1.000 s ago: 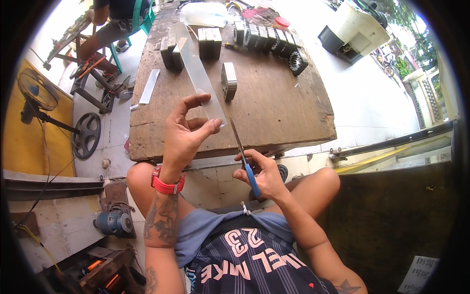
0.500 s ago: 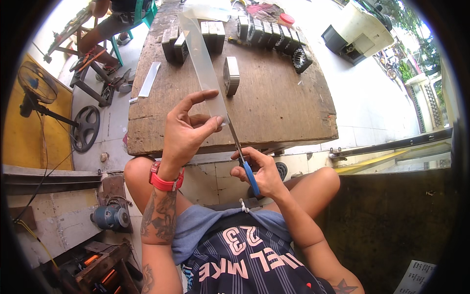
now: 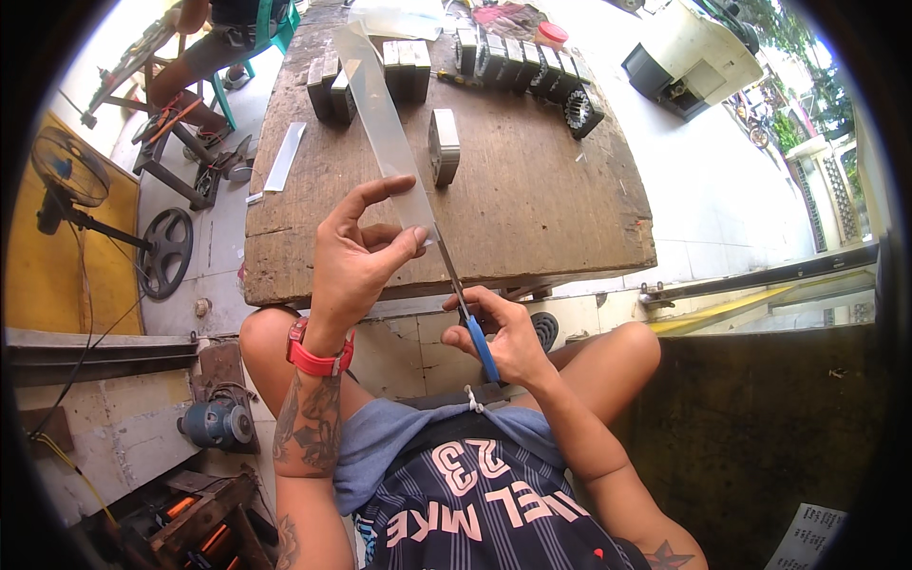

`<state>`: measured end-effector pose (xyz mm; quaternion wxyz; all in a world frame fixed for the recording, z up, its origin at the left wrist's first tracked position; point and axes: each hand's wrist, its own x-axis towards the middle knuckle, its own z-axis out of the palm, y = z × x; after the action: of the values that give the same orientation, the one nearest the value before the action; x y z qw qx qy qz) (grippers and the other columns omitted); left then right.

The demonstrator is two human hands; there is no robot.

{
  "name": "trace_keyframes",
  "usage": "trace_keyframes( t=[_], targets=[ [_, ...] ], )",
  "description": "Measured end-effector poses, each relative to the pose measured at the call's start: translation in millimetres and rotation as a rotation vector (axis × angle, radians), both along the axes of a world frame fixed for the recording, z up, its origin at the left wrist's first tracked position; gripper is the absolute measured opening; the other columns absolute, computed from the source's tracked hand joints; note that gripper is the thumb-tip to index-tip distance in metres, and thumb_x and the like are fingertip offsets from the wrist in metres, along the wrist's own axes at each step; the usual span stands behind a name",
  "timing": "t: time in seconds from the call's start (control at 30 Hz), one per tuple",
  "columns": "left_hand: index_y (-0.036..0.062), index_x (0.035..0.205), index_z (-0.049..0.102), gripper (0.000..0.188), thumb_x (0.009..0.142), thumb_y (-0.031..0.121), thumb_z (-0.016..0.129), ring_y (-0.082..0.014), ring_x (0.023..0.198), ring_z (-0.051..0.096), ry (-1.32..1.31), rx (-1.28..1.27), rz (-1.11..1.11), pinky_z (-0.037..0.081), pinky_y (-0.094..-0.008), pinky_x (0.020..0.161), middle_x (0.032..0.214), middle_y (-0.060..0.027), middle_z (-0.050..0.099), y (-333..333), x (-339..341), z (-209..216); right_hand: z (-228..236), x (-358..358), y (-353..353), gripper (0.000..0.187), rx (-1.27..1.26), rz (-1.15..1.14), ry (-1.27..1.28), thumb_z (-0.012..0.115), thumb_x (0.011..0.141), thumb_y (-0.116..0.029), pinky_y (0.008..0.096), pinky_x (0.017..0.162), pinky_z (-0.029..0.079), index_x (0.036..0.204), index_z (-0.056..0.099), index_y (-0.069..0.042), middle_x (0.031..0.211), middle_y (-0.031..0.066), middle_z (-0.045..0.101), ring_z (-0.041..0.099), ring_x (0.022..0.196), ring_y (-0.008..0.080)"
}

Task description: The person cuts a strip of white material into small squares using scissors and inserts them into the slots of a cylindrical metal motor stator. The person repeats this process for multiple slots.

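My left hand (image 3: 347, 256) pinches the near end of a long translucent plastic strip (image 3: 385, 123) between thumb and fingers. The strip slants away to the far left over the wooden table (image 3: 532, 209). In my right hand (image 3: 513, 342) is a pair of scissors (image 3: 483, 344) with blue handles. Their blades look nearly closed and point up at the strip's right edge, close to my left thumb. Whether they touch the strip I cannot tell. Beyond the blades a single metal laminated block (image 3: 444, 147) stands on the table.
Several dark slotted metal cores (image 3: 522, 65) stand in a row at the far right, with more blocks (image 3: 407, 71) at the far left. A shorter plastic strip (image 3: 285, 157) lies near the left edge. A fan (image 3: 71, 166) stands left; another person (image 3: 214, 66) sits beyond.
The scene sits very slightly further left in the picture. Both hands keep their hold on the strip and the scissors, with almost no movement.
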<state>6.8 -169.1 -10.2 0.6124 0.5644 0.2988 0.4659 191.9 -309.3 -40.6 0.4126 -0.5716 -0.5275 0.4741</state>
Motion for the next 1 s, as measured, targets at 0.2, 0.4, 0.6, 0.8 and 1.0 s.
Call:
trace_keyframes(
  t=[0.2, 0.4, 0.6, 0.8, 1.0],
  targets=[
    [-0.0058, 0.140, 0.057, 0.053, 0.092, -0.002, 0.078, -0.0227, 0.098, 0.077, 0.020, 0.002, -0.016, 0.066, -0.0311, 0.085, 0.140, -0.0192, 0.062, 0.4, -0.8, 0.4, -2.1, 0.3, 0.6, 0.040, -0.021, -0.007, 0.004, 0.087, 0.092, -0.028, 0.0205, 0.062, 0.043, 0.117, 0.068, -0.002, 0.079, -0.0027, 0.065, 0.056, 0.071, 0.0027],
    [-0.0059, 0.140, 0.058, 0.052, 0.091, -0.002, 0.077, -0.0217, 0.097, 0.077, 0.022, -0.003, -0.013, 0.066, -0.0305, 0.084, 0.139, -0.0184, 0.063, -0.4, -0.9, 0.7, -4.8, -1.1, 0.6, 0.040, 0.004, -0.026, -0.010, 0.087, 0.091, -0.030, 0.0221, 0.059, 0.040, 0.113, 0.068, -0.003, 0.074, -0.0028, 0.061, 0.051, 0.067, 0.0032],
    [-0.0058, 0.139, 0.058, 0.052, 0.091, -0.002, 0.077, -0.0205, 0.096, 0.077, 0.006, -0.014, -0.004, 0.066, -0.0298, 0.083, 0.136, -0.0179, 0.066, -0.6, -0.4, 0.2, -9.4, -4.8, -0.5, 0.045, 0.025, -0.076, 0.016, 0.089, 0.088, -0.035, 0.0259, 0.056, 0.035, 0.110, 0.069, -0.002, 0.067, -0.0022, 0.052, 0.042, 0.063, 0.0058],
    [-0.0060, 0.139, 0.058, 0.053, 0.090, -0.002, 0.078, -0.0193, 0.093, 0.077, -0.003, -0.009, 0.003, 0.065, -0.0288, 0.082, 0.135, -0.0176, 0.066, 0.0, -0.9, -0.7, -6.7, -3.7, -0.9, 0.044, -0.001, -0.073, 0.004, 0.090, 0.088, -0.035, 0.0253, 0.056, 0.036, 0.109, 0.069, -0.002, 0.068, -0.0025, 0.053, 0.043, 0.064, 0.0055],
    [-0.0060, 0.140, 0.058, 0.053, 0.090, -0.003, 0.077, -0.0169, 0.091, 0.077, -0.003, -0.057, -0.051, 0.064, -0.0271, 0.080, 0.133, -0.0165, 0.068, -4.4, 1.6, -2.0, -3.8, -4.0, 0.1, 0.044, 0.043, -0.103, 0.014, 0.090, 0.088, -0.035, 0.0248, 0.056, 0.036, 0.108, 0.069, -0.002, 0.068, -0.0029, 0.054, 0.044, 0.063, 0.0052]
  ],
)
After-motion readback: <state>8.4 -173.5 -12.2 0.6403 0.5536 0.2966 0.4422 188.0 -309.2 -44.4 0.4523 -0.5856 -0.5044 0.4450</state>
